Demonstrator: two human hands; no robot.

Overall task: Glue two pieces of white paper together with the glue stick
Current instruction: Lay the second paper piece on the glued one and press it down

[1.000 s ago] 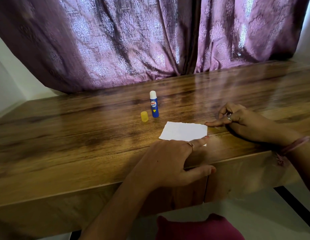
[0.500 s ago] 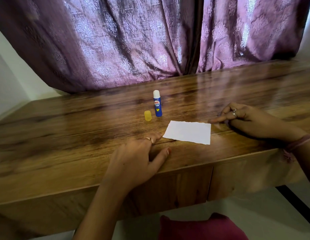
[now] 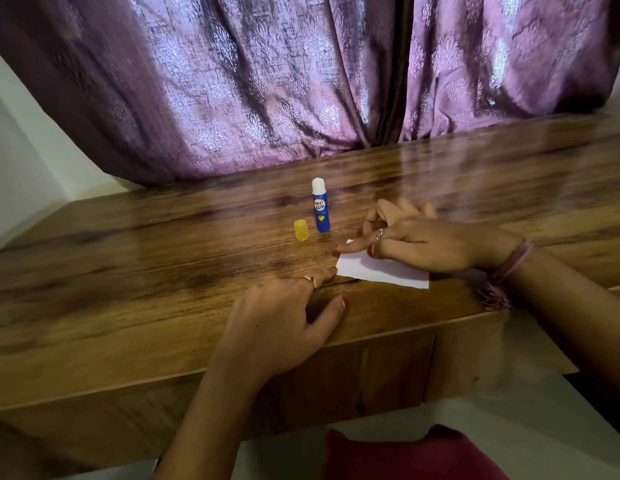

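Since half a second ago, I note my right hand (image 3: 429, 242) has moved from beside the white paper (image 3: 381, 271) onto it, and now covers its far right part. My left hand (image 3: 284, 317) has stayed near the paper's left end.

Head view, the only one supplied: the paper lies flat near the front edge of the wooden desk (image 3: 128, 271). The right hand rests on it, index finger stretched out flat toward the paper's far left corner, the other fingers loosely bent; it grips nothing that I can see. The left hand lies palm down on the desk, fingers relaxed and spread, one fingertip at the paper's near left corner; whether it touches the sheet I cannot tell. Only one sheet outline is visible.

The glue stick (image 3: 320, 206) stands upright behind the paper, uncapped, its white tip exposed. Its yellow cap (image 3: 301, 230) stands just to its left, apart from it. Neither hand touches either item.

A purple curtain (image 3: 301, 81) hangs behind the desk. A dark red cloth (image 3: 415, 455) shows at the bottom edge.
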